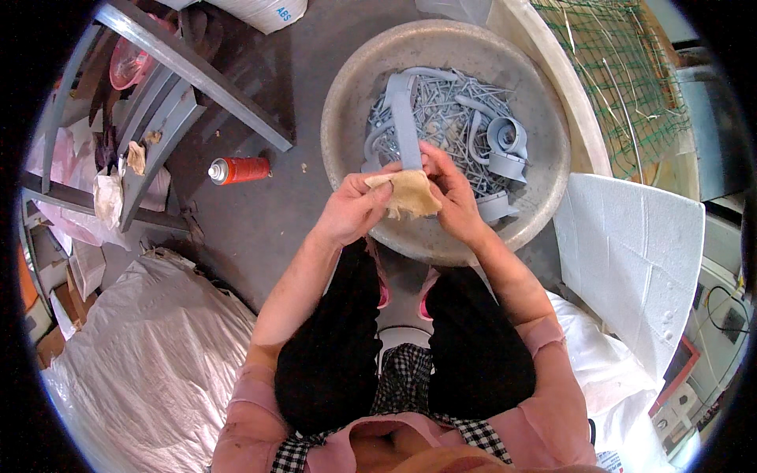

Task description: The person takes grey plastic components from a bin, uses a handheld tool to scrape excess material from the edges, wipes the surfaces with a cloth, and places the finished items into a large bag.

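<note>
My left hand and my right hand meet over the near rim of a big round basin. Together they grip a tan cloth wrapped around the lower end of a long flat grey plastic strip. The strip rises away from my hands over the basin. Inside the basin lie many grey nails and curled grey plastic strips.
A red spray can lies on the dark floor left of the basin. A grey metal frame stands at upper left. A white foam block is at right, green wire mesh at upper right, a white sack at lower left.
</note>
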The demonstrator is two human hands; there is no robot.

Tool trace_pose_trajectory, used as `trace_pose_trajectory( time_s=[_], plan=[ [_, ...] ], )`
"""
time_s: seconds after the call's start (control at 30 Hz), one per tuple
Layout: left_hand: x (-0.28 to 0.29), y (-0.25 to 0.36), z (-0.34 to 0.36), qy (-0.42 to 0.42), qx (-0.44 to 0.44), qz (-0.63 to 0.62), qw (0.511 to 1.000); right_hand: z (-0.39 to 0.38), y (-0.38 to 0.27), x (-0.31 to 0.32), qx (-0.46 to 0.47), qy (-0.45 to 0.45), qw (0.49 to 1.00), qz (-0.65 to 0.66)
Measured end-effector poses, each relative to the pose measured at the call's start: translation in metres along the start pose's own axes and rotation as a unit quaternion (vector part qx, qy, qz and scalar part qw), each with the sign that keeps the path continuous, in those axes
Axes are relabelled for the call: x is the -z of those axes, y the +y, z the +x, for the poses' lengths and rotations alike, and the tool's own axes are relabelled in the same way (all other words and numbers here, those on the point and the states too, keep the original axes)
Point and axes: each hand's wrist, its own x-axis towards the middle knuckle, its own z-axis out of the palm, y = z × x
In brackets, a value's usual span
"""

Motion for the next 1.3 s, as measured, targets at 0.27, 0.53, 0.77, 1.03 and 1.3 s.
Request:
trace_pose_trajectory(
  time_s=[0.27, 0.53, 0.77, 1.03, 1.3],
  plan=[
    [0.002, -0.005, 0.007, 0.042, -0.051, -0.127, 0.990, 0.003, 0.002, -0.008, 0.001, 0.004, 1.000, -0.017],
    [-0.005, 0.020, 0.004, 0.076, -0.049, -0.148, 0.985, 0.000, 0.009, -0.007, -0.060, 0.001, 0.996, 0.073],
    [0.001, 0.032, 0.002, 0.228, -0.094, -0.024, 0.969, -0.001, 0.009, -0.007, -0.074, 0.012, 0.996, 0.046],
    [0.001, 0.023, 0.007, 0.315, -0.372, 0.559, 0.671, -0.007, 0.004, 0.003, -0.048, 0.013, 0.999, 0.014],
    [0.004, 0.010, 0.017, 0.157, -0.354, 0.788, 0.479, -0.012, 0.005, -0.004, -0.040, 0.006, 0.999, 0.009]
  ],
)
